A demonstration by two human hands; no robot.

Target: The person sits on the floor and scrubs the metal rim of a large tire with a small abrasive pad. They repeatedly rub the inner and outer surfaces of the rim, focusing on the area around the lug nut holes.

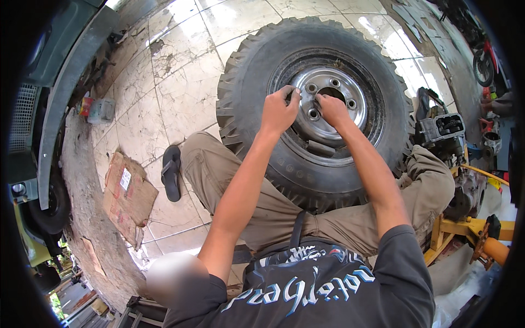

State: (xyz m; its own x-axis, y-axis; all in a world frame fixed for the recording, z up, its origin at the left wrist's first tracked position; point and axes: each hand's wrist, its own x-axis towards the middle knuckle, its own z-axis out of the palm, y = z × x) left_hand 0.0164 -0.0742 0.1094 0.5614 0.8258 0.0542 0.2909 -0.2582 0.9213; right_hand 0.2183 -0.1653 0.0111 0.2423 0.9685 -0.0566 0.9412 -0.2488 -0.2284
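A large tyre (246, 82) with chunky tread lies in front of me, mounted on a silver steel wheel rim (354, 117). The rim has a round centre opening and a ring of bolt holes. My left hand (280, 112) is at the rim's left side, its fingers curled and thumb and forefinger near the metal. Close to a bolt hole beside the centre opening, my right hand (332, 111) is closed with its fingertips pressed together. Whatever either hand pinches is too small or hidden to make out. My bent legs lie on both sides of the tyre's near edge.
On the cracked tile floor (188, 82) at left lie a dark sandal (171, 174) and a flattened cardboard piece (128, 191). A vehicle's metal bumper (65, 104) runs along the far left. At right stand a metal engine part (442, 128) and a yellow steel frame (445, 229).
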